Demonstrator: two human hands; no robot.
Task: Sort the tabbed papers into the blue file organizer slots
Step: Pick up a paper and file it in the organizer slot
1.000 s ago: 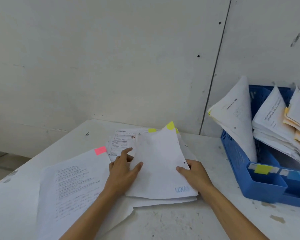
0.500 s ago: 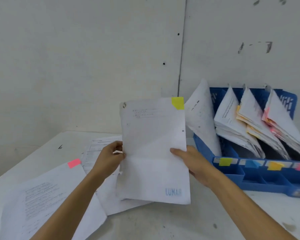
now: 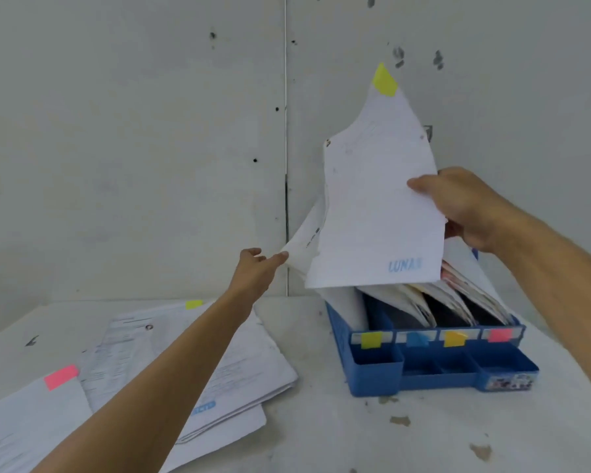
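Note:
My right hand (image 3: 464, 206) grips a white paper (image 3: 376, 206) with a yellow tab (image 3: 384, 79) at its top corner, holding it upright above the left end of the blue file organizer (image 3: 423, 367). My left hand (image 3: 255, 271) pinches the top edge of the filed sheets (image 3: 304, 240) in the leftmost slot and pulls them leftward. The organizer's front carries yellow (image 3: 371, 339), blue, orange and pink labels. Papers fill its slots. The held sheet hides the organizer's back.
A loose stack of tabbed papers (image 3: 226, 370) lies on the white table at the left, one with a pink tab (image 3: 61, 377), another with a yellow tab (image 3: 194, 304). A white wall stands close behind the organizer.
My right hand lifted the yellow-tabbed paper off the stack and carried it right and up over the organizer. My left hand let go of it and reached to the leftmost slot's sheets.

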